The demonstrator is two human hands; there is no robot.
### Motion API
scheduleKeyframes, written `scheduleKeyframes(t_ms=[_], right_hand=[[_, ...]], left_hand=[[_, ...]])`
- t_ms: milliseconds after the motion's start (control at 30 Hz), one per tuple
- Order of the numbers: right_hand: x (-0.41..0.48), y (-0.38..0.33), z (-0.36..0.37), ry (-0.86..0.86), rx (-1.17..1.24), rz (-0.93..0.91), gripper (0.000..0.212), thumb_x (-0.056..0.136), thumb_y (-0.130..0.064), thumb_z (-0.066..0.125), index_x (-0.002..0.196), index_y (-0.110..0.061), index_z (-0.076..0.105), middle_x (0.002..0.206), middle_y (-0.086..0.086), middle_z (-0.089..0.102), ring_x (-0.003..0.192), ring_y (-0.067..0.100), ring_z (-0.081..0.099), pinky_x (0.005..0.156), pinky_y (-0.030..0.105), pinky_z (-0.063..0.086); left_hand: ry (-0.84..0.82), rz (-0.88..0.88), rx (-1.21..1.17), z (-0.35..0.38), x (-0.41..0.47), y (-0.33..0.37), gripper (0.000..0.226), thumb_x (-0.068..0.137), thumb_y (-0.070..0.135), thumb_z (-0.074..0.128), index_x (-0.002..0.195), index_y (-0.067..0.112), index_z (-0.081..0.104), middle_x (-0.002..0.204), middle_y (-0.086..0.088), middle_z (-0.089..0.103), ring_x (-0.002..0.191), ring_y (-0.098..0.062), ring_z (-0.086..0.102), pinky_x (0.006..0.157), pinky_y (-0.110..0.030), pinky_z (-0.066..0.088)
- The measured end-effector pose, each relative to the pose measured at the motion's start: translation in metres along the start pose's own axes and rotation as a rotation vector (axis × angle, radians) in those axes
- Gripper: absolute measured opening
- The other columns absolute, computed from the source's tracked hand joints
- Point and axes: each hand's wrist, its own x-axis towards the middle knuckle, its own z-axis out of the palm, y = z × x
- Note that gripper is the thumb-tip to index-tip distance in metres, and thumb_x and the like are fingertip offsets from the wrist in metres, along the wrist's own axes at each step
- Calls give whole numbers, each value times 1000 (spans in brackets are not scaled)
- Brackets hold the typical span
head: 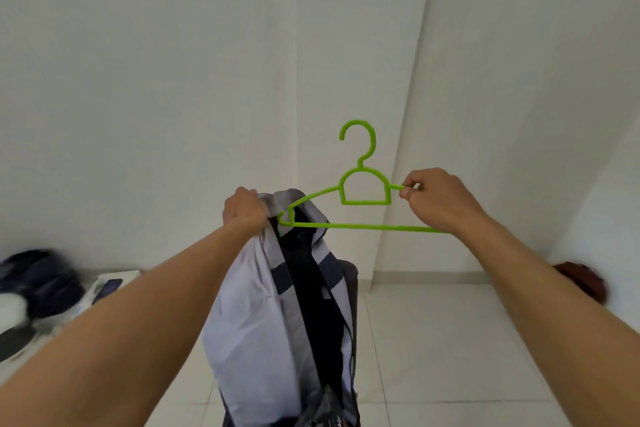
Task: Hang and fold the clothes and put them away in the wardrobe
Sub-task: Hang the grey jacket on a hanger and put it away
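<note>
A: Jacket [242, 319]: position and condition?

B: Held up in mid-air at the centre of the view, above the floor [450, 340]. It is pale grey-lilac with dark navy bands and a dark inner side. It hangs down in loose folds from its top edge, and its lower end runs out of view at the near edge.

A: Hanger [363, 191]: position?

B: Bright green plastic, upright, hook at the top. Its left end is pushed into the top of the jacket, just under the collar area. Its right end and bottom bar extend clear of the fabric to the right.

A: Left hand [244, 210]: state?

B: Closed around the bunched top of the jacket, on the left side of the hanger's left end. The fingers are curled into the fabric and mostly hidden.

A: Right hand [440, 199]: state?

B: Closed on the hanger. Thumb and forefinger pinch the right shoulder arm just right of the neck loop. The bottom bar passes behind the heel of the hand; contact there cannot be confirmed.

A: Surroundings?

B: A plain white wall [173, 80] lies far behind the hanger, with a corner line running up on the right. A blurred pile of dark and white clothes [38, 284] lies at the left. A reddish-brown object [585, 282], too blurred to identify, sits at the right, beside the forearm.
</note>
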Motion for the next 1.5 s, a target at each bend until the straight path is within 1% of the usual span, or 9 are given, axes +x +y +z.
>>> scheduleKeyframes(t_ms=[100, 233, 367, 467, 633, 800, 1233, 1367, 1500], right_hand=[[-1, 1, 5, -8, -1, -9, 15, 96, -27, 56, 88, -29, 69, 74, -9, 59, 83, 22, 60, 70, 32, 42], [-2, 0, 6, -13, 19, 1, 15, 96, -27, 57, 87, -28, 69, 72, -6, 64, 74, 17, 61, 62, 30, 40], [-8, -7, 4, -12, -8, 8, 15, 96, -27, 56, 88, -30, 69, 74, -8, 63, 73, 10, 58, 61, 29, 38], [-15, -14, -3, -27, -21, 4, 14, 97, -28, 56, 90, -31, 69, 79, -10, 62, 79, 15, 59, 65, 30, 39], [-26, -40, -29, 14, -48, -31, 15, 96, -29, 57, 86, -34, 68, 83, -13, 59, 88, 21, 60, 73, 32, 42], [-35, -70, -75, 111, -41, -86, 13, 96, -31, 59, 90, -34, 70, 84, -13, 61, 90, 22, 60, 77, 34, 45], [-68, -131, -111, 330, 17, -113, 19, 97, -28, 59, 101, -28, 77, 102, 1, 72, 101, 26, 61, 81, 34, 46], [-76, -147, -103, 344, -12, -121, 22, 96, -25, 57, 104, -26, 78, 108, 2, 74, 107, 29, 64, 83, 35, 48], [-80, -155, -91, 345, 8, -174, 22, 99, -25, 57, 107, -24, 77, 95, 1, 72, 100, 28, 65, 79, 34, 50]], left_hand=[[-41, 49, 14, 0, -3, 2, 19, 96, 14, 52, 109, 0, 57, 104, -18, 56, 96, -37, 57, 69, -31, 37], [-168, 25, -71, -7, -6, 6, 59, 85, 56, 70, 61, 10, 41, 60, -3, 39, 58, -21, 41, 49, -29, 28], [-196, 52, 45, -19, -1, -1, 31, 90, 16, 62, 61, 11, 50, 65, -4, 48, 63, -22, 49, 52, -26, 35], [-178, 173, -122, -36, -5, -3, 23, 96, 22, 60, 76, 13, 67, 73, -3, 59, 71, -22, 53, 60, -25, 41], [-241, 307, -235, -83, -22, 18, 30, 99, 26, 59, 70, 21, 63, 72, 2, 55, 71, -16, 47, 57, -24, 36], [-258, 353, -324, -143, -39, 55, 25, 104, 25, 51, 83, 16, 62, 77, -2, 55, 68, -15, 52, 50, -22, 47], [-45, 639, -97, -215, -66, 105, 23, 102, 24, 55, 98, 7, 70, 88, -1, 63, 80, -17, 53, 58, -16, 40], [-64, 696, -105, -210, -79, 112, 20, 102, 18, 53, 88, 11, 65, 75, 6, 58, 67, -8, 48, 50, -5, 35], [-9, 704, -145, -212, -86, 115, 27, 103, 19, 48, 81, 8, 60, 70, 7, 53, 66, -11, 45, 52, -12, 36]])
